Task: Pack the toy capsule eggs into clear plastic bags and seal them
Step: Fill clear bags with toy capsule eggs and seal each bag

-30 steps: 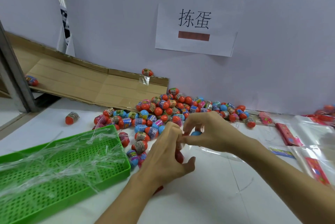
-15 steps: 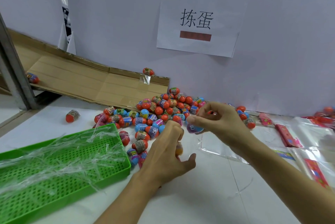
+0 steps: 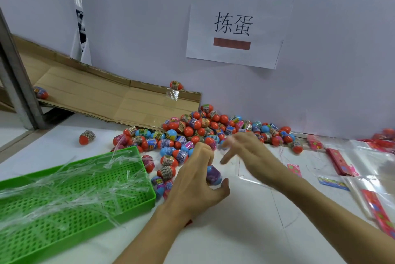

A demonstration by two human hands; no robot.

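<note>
The egg pile (image 3: 205, 133) lies against the wall (image 3: 320, 92), tray (image 3: 128, 210) left, bags (image 3: 367, 169) right.

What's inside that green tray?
The green tray holds a tangle of clear plastic strips over its perforated floor. Nothing else shows, though something small under the strips would be hidden.

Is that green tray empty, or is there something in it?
Not empty. The green tray holds a loose tangle of thin clear plastic strips spread across its perforated bottom. No toy eggs show inside it.

green perforated tray (image 3: 136, 204) front left | flattened cardboard (image 3: 102, 97) against wall | paper sign (image 3: 235, 26) taped above
</note>
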